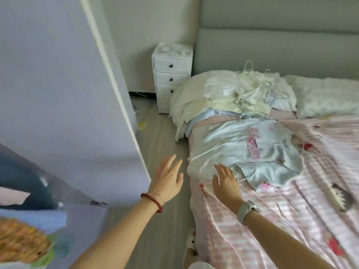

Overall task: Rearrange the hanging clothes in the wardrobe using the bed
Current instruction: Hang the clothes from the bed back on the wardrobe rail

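Note:
A pale blue satin garment (242, 152) with pink patches lies spread flat on the bed (291, 220), which has a pink striped cover. Behind it, near the headboard, a heap of white and cream clothes (233, 94) lies with white hangers (248, 66) sticking up. My right hand (226, 183) hovers with straight fingers over the garment's near edge; contact cannot be told. My left hand (169, 179), fingers spread, is in the air over the floor between the bed and the wardrobe door (68, 94). Neither hand holds anything.
The lilac wardrobe door stands open at the left, close to my left arm. A white drawer unit (172, 78) stands by the grey headboard (272, 45). Small clutter lies on the wooden floor (161, 133) near the wall. Patterned fabric (25, 239) shows at the bottom left.

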